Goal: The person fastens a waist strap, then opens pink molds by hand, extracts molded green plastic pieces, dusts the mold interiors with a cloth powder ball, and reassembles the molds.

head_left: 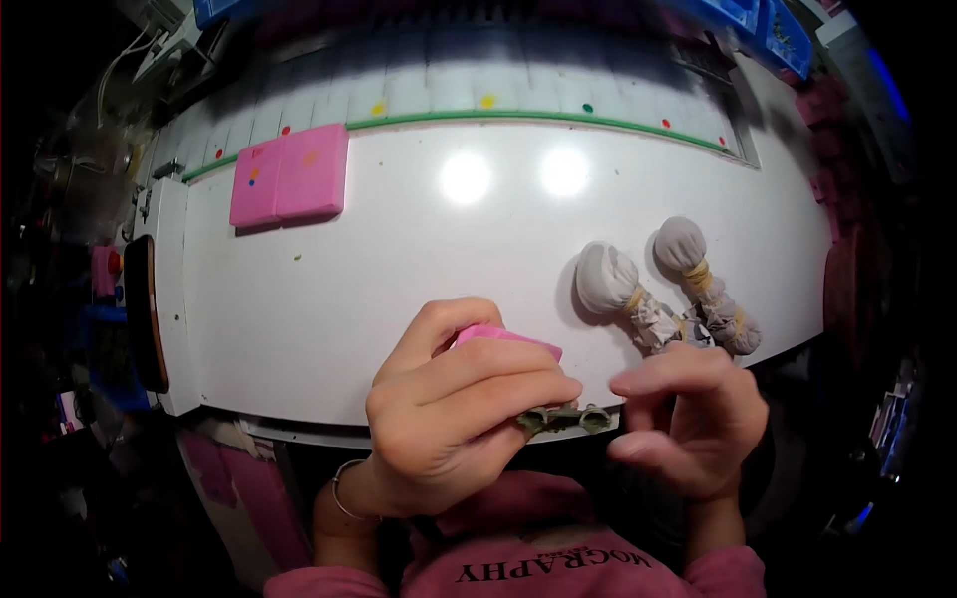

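My left hand [449, 399] is closed around a pink block [508, 339], whose top shows between the fingers. A small dark green part with two rounded, hollow ends [564, 419] sticks out at its fingertips, over the table's front edge. How the part meets the block is hidden by the fingers. Just right of the green part, my right hand [693, 419] is held with thumb and fingers curved and apart. Nothing shows between them. Behind that hand, two cloth-wrapped, round-headed dabbers [606, 277] [682, 245] tied with yellowish bands lie on the table.
Two pink blocks [311, 171] lie side by side at the back left of the white table [419, 239]. A green strip [449, 117] runs along the back, with coloured dots beyond it. A dark oblong object [147, 314] is at the left edge. Blue bins [788, 40] stand at the back right.
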Action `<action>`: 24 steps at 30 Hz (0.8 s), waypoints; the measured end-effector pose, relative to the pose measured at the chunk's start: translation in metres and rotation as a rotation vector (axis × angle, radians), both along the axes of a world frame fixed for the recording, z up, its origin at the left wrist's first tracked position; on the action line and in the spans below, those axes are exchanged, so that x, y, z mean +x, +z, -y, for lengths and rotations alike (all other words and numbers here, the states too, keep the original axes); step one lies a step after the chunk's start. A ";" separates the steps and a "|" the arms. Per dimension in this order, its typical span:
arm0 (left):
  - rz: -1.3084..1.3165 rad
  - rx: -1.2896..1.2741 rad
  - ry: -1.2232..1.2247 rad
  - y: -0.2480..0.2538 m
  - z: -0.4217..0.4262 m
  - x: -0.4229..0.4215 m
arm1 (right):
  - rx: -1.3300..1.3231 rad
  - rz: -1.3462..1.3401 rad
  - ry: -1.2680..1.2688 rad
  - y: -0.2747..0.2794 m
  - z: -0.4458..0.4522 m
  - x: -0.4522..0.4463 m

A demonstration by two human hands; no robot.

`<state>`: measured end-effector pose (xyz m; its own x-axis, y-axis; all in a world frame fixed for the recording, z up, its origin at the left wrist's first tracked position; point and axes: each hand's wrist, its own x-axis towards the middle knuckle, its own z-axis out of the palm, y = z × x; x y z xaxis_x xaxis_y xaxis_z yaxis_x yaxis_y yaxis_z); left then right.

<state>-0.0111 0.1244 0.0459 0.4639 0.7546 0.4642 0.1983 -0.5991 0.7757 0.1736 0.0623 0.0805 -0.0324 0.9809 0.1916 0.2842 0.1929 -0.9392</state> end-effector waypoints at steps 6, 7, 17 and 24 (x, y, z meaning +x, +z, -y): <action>0.078 -0.223 -0.011 -0.004 -0.003 0.003 | 0.119 0.348 0.266 0.019 -0.050 0.002; 0.093 -0.274 0.041 -0.003 -0.004 0.005 | 0.195 0.422 0.243 0.028 -0.070 0.009; 0.884 -1.274 0.216 -0.052 -0.008 0.004 | 0.156 0.126 0.164 0.003 -0.114 0.010; 0.683 -1.110 -0.325 -0.047 0.005 0.013 | 0.202 0.164 0.303 -0.027 -0.060 0.001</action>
<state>0.0017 0.1190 -0.0008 0.6156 0.7805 -0.1086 -0.4503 0.4615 0.7644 0.1747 0.1225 0.0536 -0.3609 0.8651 0.3484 0.3289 0.4676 -0.8205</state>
